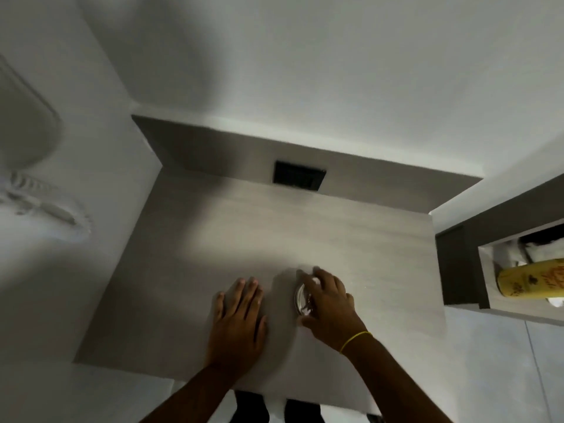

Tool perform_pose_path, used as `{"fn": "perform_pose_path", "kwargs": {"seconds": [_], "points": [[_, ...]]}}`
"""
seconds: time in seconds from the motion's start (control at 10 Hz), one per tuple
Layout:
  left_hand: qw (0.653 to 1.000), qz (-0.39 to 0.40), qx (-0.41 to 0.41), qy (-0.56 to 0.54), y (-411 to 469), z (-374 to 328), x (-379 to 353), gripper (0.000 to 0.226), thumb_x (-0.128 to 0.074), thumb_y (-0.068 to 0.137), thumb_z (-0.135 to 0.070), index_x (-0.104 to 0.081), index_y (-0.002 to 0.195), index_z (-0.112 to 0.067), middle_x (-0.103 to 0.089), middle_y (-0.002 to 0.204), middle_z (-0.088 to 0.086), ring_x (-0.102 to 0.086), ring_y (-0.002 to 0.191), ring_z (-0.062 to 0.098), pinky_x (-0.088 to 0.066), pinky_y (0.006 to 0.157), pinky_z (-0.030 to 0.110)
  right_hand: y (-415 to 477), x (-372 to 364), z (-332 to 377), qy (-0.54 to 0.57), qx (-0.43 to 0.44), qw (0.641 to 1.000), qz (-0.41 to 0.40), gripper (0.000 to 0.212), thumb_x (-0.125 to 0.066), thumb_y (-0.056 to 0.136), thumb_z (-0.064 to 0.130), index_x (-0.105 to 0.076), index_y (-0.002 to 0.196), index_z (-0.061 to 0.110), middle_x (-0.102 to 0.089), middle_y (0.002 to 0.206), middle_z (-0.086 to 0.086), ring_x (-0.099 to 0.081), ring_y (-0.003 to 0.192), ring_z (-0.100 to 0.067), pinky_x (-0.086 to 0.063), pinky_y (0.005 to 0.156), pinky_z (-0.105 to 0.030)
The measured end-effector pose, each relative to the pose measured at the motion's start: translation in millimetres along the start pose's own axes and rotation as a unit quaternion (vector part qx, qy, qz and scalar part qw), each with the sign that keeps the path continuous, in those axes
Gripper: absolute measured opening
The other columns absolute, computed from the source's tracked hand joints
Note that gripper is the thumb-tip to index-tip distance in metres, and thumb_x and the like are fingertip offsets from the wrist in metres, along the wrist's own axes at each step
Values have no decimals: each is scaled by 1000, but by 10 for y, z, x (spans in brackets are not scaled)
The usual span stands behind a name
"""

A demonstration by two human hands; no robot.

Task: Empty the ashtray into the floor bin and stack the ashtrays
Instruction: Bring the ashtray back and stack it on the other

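Note:
A clear glass ashtray (300,296) sits on the grey wooden tabletop (274,233), a little right of the middle and near the front. My right hand (328,303) lies over it with the fingers curled around its rim, hiding most of it. Some dark bits show inside the glass. My left hand (238,319) rests flat on the tabletop just left of the ashtray, fingers together, holding nothing. No second ashtray and no floor bin is in view.
A dark socket plate (299,176) sits in the table's back panel. To the right, a wall niche (488,279) holds a yellow can (531,282) and white items. A white wall phone (45,206) hangs at the left. My feet (274,410) show under the table's front edge.

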State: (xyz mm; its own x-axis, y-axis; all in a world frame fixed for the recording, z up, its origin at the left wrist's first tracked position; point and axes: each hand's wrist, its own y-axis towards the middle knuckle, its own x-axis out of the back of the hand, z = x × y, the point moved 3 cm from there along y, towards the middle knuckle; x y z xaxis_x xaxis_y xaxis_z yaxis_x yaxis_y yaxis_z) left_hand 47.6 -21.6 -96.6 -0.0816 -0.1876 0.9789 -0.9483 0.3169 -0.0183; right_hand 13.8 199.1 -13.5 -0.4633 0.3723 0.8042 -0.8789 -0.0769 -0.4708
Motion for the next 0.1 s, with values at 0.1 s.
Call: {"fn": "perform_pose_path", "kwargs": {"seconds": [0.1], "points": [[1000, -10, -9, 0, 92, -69, 206, 63, -47, 99, -43, -64, 150, -10, -52, 166, 9, -51, 153, 35, -35, 121, 67, -92, 229, 14, -3, 0, 998, -63, 105, -55, 86, 71, 4, 169, 43, -1, 178, 4, -5, 165, -28, -25, 128, -54]]}}
